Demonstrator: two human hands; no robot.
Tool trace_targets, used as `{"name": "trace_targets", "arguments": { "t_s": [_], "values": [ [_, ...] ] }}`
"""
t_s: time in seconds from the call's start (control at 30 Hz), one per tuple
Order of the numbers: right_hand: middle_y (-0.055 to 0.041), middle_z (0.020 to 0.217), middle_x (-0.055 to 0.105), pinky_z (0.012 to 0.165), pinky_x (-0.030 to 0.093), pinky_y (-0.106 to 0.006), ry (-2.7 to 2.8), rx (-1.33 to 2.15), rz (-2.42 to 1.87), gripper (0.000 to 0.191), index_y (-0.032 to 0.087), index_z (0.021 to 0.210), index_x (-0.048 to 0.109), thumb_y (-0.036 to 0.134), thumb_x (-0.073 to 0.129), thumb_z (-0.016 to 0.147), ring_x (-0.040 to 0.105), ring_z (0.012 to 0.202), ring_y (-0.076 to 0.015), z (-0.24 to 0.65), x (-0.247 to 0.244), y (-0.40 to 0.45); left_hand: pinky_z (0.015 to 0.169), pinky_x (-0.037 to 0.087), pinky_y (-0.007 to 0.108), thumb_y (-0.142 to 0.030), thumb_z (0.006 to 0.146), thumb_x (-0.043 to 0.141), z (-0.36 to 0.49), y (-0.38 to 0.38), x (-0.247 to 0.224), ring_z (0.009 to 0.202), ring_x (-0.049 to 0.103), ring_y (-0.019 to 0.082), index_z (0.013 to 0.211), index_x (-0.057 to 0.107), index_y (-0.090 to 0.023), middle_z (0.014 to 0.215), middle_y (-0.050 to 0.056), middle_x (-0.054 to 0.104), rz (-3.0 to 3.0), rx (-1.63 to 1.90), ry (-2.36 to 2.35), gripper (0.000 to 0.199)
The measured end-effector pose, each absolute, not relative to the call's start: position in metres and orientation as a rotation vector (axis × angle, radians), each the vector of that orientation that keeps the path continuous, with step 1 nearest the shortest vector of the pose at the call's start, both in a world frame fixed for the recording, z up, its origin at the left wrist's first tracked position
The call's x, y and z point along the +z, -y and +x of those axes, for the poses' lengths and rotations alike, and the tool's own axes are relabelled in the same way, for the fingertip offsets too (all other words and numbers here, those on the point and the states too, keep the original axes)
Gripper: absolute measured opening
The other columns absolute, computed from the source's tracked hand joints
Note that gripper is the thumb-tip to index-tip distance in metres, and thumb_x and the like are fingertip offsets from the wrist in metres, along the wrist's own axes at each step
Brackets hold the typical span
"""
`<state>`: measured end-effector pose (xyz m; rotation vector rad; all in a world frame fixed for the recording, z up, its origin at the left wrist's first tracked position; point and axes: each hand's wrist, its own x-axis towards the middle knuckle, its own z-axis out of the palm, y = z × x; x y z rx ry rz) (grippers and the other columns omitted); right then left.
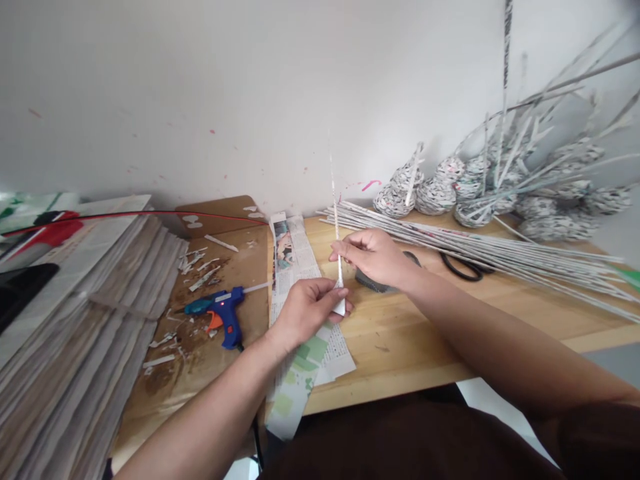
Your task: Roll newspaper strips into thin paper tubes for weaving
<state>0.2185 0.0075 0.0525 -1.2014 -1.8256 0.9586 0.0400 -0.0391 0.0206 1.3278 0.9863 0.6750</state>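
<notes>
Between my hands stands a thin rolled paper tube [335, 200], nearly upright, with its lower end running into a strip of printed paper [300, 373] with green patches. My left hand [313, 307] pinches the strip where it meets the tube, thumb on top. Higher up, my right hand [373, 257] grips the tube between thumb and fingertips. Below my hands, the strip hangs toward the table's front edge. Several flat newspaper strips [300, 243] lie on the table under and behind my left hand. A dark grey object [373, 283] sits partly hidden under my right hand.
A blue glue gun [230, 317] rests on stained cardboard [200, 363] among paper scraps. At left rises a tall newspaper stack [100, 320]. Rolled paper sticks [475, 247] lie at right, near black scissors handles [463, 267]. Woven paper shapes [435, 190] line the wall.
</notes>
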Motion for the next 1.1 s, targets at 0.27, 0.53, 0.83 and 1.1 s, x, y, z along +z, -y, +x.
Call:
{"name": "trace_targets", "arguments": {
  "t_s": [0.27, 0.53, 0.83, 1.1],
  "values": [
    [0.0032, 0.052, 0.045, 0.052, 0.025, -0.026, 1.922, 0.661, -1.226, 0.04, 0.016, 0.069, 0.069, 0.047, 0.054, 0.089, 0.035, 0.051, -0.0089, 0.213, 0.058, 0.0, 0.06, 0.052, 0.025, -0.044, 0.083, 0.062, 0.04, 0.039, 0.022, 0.063, 0.063, 0.014, 0.08, 0.07, -0.015, 0.079, 0.007, 0.073, 1.371, 0.661, -1.025, 0.03],
    [0.0024, 0.06, 0.049, 0.043, 0.025, -0.021, 1.644, 1.569, -0.986, 0.033, 0.015, 0.085, 0.072, 0.047, 0.067, 0.079, 0.04, 0.051, -0.0076, 0.22, 0.057, -0.01, 0.064, 0.053, 0.026, -0.045, 0.08, 0.066, 0.039, 0.039, 0.024, 0.067, 0.063, 0.014, 0.08, 0.069, -0.014, 0.078, 0.007, 0.071, 1.267, 0.65, -0.946, 0.031],
    [0.0032, 0.057, 0.051, 0.039, 0.02, -0.02, 1.311, 1.599, -0.987, 0.029, 0.014, 0.068, 0.066, 0.04, 0.08, 0.065, 0.036, 0.046, -0.0048, 0.217, 0.052, -0.011, 0.064, 0.052, 0.026, -0.046, 0.078, 0.068, 0.04, 0.041, 0.024, 0.069, 0.063, 0.015, 0.078, 0.07, -0.014, 0.078, 0.007, 0.071, 1.304, 0.628, -0.935, 0.032],
    [0.0049, 0.056, 0.048, 0.04, 0.019, -0.019, 1.351, 1.628, -0.964, 0.028, 0.015, 0.066, 0.062, 0.036, 0.081, 0.065, 0.035, 0.047, -0.0044, 0.218, 0.054, -0.01, 0.066, 0.051, 0.025, -0.045, 0.082, 0.064, 0.039, 0.042, 0.023, 0.069, 0.061, 0.014, 0.084, 0.072, -0.014, 0.08, 0.007, 0.07, 1.35, 0.614, -0.903, 0.032]
  ]
}}
